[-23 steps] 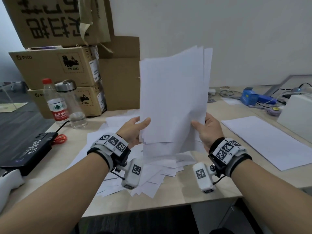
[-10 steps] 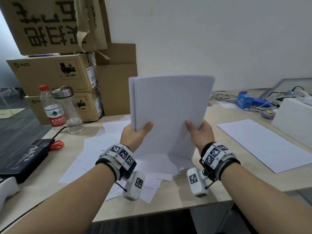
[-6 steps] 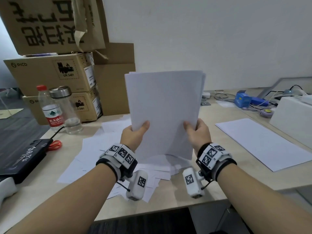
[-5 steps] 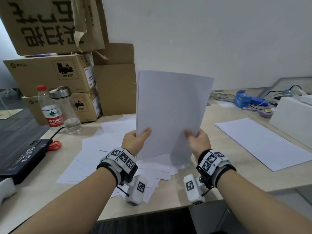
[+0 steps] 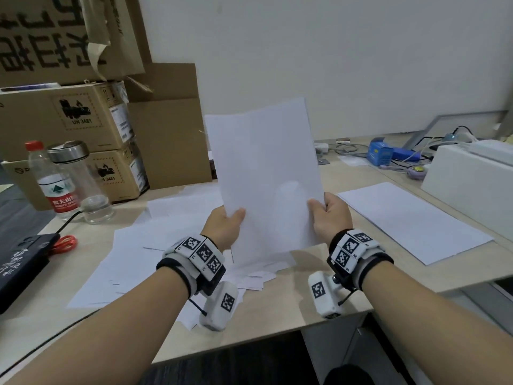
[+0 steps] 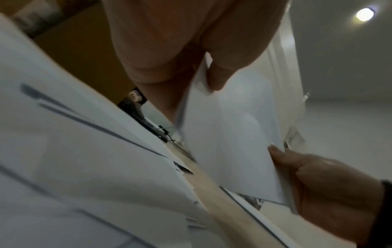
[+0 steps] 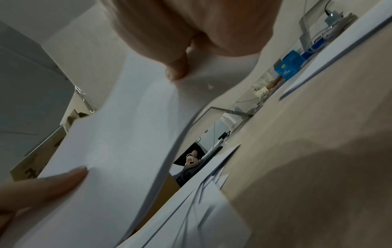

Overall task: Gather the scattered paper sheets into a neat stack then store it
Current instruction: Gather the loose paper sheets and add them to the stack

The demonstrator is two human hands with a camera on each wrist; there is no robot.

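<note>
White paper is what I hold: the stack [image 5: 263,173] stands upright above the front part of the table [image 5: 280,309], tilted a little to the left, and its lower edge is just over the loose sheets [image 5: 133,254]. My left hand [image 5: 223,230] grips the stack at its lower left edge, thumb on the side facing me, the other fingers behind the paper. My right hand [image 5: 330,215] holds the lower right edge in the same way, its thumb pressed on the front; in the left wrist view the thumb tip lies on the paper edge. Both grips are narrow pinches on the stack. The loose sheets lie spread on the table under and to the left of my hands, overlapping each other and reaching close to the front edge. One flat sheet [image 5: 410,220] lies apart toward the right edge of the table, beside a white box [image 5: 472,187]. At the back left corner cardboard boxes [image 5: 83,126] are piled, and in front of them stand a bottle [image 5: 52,182] with a red cap and a glass [image 5: 83,182] with a metal lid, touching or almost touching. A black device [image 5: 19,268] lies at the left edge. A blue box [image 5: 380,155] and cables are at the back right. The wrist views are blurred.
</note>
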